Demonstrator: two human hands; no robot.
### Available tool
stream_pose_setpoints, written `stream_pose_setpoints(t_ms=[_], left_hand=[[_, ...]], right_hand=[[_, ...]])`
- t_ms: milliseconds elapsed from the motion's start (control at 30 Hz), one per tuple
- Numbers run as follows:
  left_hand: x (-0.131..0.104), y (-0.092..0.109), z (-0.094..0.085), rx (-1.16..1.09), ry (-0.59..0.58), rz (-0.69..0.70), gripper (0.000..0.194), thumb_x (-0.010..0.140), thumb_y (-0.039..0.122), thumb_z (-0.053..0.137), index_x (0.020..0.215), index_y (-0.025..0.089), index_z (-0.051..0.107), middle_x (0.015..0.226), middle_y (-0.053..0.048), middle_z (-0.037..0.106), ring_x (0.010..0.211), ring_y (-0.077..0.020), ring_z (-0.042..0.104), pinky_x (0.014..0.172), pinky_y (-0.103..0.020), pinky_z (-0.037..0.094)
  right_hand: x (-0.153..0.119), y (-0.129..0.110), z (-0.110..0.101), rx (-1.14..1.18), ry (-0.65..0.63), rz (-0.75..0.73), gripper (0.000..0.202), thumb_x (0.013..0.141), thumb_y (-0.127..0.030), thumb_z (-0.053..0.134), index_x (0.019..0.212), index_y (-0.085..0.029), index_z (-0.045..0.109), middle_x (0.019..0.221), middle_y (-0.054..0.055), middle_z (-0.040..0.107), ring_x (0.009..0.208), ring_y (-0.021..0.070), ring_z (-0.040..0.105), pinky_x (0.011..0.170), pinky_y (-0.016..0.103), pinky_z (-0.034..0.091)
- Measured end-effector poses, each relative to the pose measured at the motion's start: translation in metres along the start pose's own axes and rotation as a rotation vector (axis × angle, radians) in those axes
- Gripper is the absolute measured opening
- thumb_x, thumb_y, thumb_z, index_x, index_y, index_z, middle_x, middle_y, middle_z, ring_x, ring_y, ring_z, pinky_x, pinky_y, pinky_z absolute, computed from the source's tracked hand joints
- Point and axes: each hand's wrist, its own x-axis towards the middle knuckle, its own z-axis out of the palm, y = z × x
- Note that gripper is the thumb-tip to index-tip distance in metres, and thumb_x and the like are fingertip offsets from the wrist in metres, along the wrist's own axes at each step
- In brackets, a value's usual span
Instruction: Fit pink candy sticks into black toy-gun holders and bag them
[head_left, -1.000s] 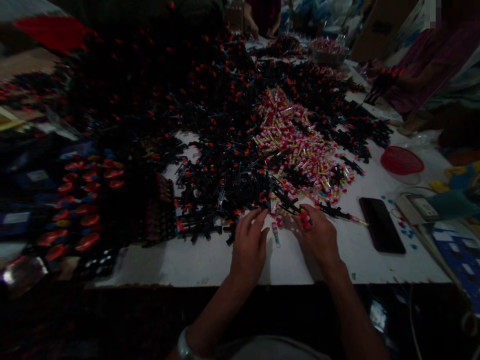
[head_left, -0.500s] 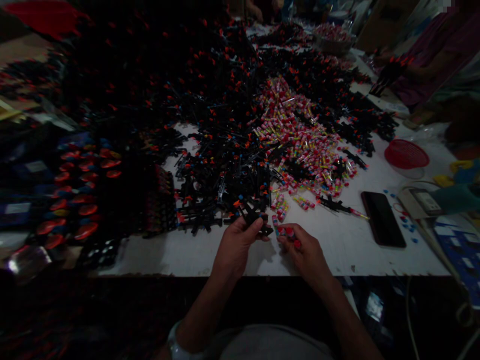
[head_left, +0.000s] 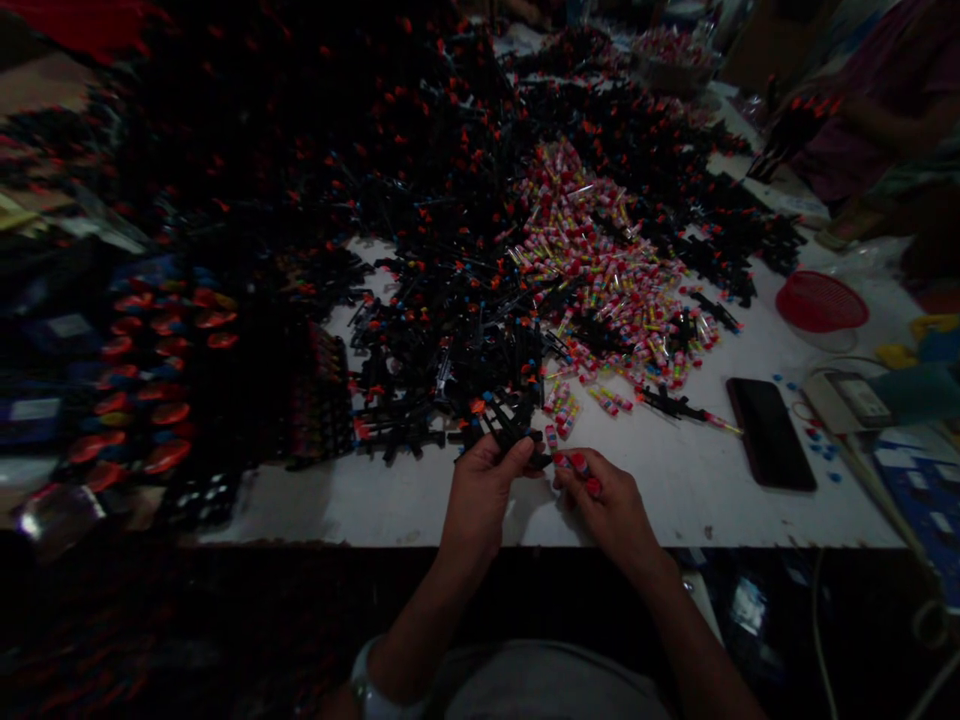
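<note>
My left hand (head_left: 484, 495) is closed around a few black toy guns (head_left: 510, 418) with orange and blue tips, thumb on top. Close on its right, my right hand (head_left: 611, 505) pinches several small red-capped tubes (head_left: 580, 465), which look like candy tubes. The fingertips of both hands nearly meet over the table's front part. Just beyond them lie loose pink-and-yellow tubes (head_left: 562, 410), and behind those spreads a big heap of the same tubes (head_left: 607, 270). Another heap of black toy guns (head_left: 450, 300) reaches up to my left hand.
On the right of the white table (head_left: 660, 510) lie a phone (head_left: 771, 432), a red basket (head_left: 821, 302) and small blue caps (head_left: 825, 450). Stacked orange-and-blue pieces (head_left: 169, 410) stand at the left. A co-worker's sleeve (head_left: 892, 80) shows at the far right, near black toy guns.
My left hand has moved slightly right, bringing the toy guns nearer the tubes in my right hand. The right hand keeps its hold. The view has shifted a little.
</note>
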Motion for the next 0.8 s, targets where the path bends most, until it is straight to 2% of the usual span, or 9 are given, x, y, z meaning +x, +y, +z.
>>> stream_pose_setpoints(t_ms=[400,633,800], left_hand=[[0.001,-0.019,-0.005,-0.082,0.033,0.083,0.017,0.072,0.027,0.069,0.083,0.014,0.068,0.070,-0.001,0.070,0.061,-0.0112,0.058,0.064,-0.023,0.045],[-0.006,-0.010,0.001,0.081,0.104,0.198,0.013,0.073,0.024,0.068,0.083,0.016,0.069,0.073,0.000,0.070,0.068,-0.0113,0.059,0.068,-0.022,0.046],[-0.004,-0.012,0.001,0.057,0.039,0.184,0.010,0.074,0.023,0.067,0.081,0.017,0.069,0.070,0.002,0.069,0.064,-0.0107,0.058,0.065,-0.022,0.045]], right_hand=[[0.004,-0.001,-0.004,0.124,-0.149,0.055,0.026,0.090,-0.041,0.048,0.082,-0.018,0.057,0.063,-0.003,0.055,0.052,0.0093,0.048,0.050,0.019,0.039],[0.004,-0.001,-0.001,0.003,-0.069,-0.027,0.024,0.090,-0.038,0.048,0.094,-0.018,0.060,0.074,-0.001,0.061,0.066,0.0117,0.054,0.059,0.020,0.041],[0.003,0.000,-0.003,0.017,-0.072,-0.026,0.023,0.090,-0.037,0.048,0.092,-0.017,0.061,0.071,-0.001,0.062,0.064,0.0114,0.055,0.059,0.020,0.042]])
